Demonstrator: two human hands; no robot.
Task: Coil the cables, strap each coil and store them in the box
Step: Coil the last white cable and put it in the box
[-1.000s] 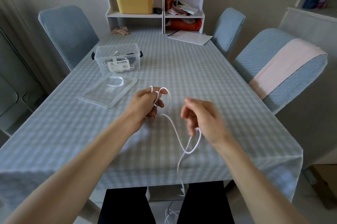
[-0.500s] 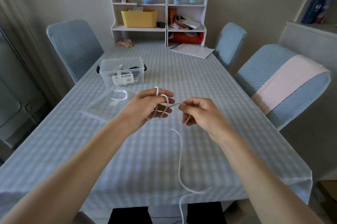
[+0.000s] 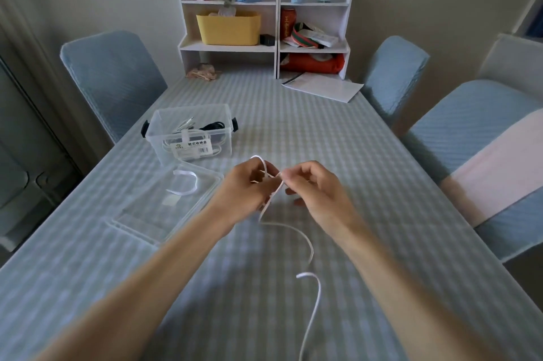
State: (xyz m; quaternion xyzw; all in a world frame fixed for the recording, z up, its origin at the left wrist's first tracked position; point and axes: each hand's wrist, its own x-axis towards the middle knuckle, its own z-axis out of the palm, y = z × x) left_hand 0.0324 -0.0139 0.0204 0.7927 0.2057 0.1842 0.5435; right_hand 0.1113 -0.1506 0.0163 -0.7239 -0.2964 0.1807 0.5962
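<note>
Surface: long table [image 3: 338, 155] under a pale blue checked cloth, running away from the viewer toward a plain wall at 12 o'clock.

Room, left to right:
- Blue-covered chair [image 3: 111, 78] at 10 o'clock.
- White shelf unit [image 3: 277, 25] on the table's far end at 12 o'clock, holding a yellow bin [image 3: 228, 29], a red can and figurines.
- White papers [image 3: 323, 87] lying flat just in front of the shelf unit, at 1 o'clock.
- Second blue chair [image 3: 393, 72] at 1 o'clock.
- Third chair [image 3: 476, 160] at 3 o'clock, with a pink cloth draped over it.

Task items, left to right:
- Clear lid [image 3: 147, 213] at 9 o'clock of the hands, flat on the cloth, with a white strap [image 3: 188, 182] curled on top.
- Clear box [image 3: 192, 132] at 11 o'clock, just behind the lid, open, with cables inside and a label on its near wall.
- White cable [image 3: 305, 240], looped at the left hand, then trailing toward 6 o'clock over the near table edge.

Arms: both bare forearms reach forward from the bottom corners and converge at centre, hands raised above the cloth, close together.

Left hand [image 3: 244, 187]: fingers curled, a loop of cable rising above them; the wraps lie within its grip.

Right hand [image 3: 311, 187]: thumb and forefinger pinch the cable beside the left hand; remaining fingers loosely curled.
</note>
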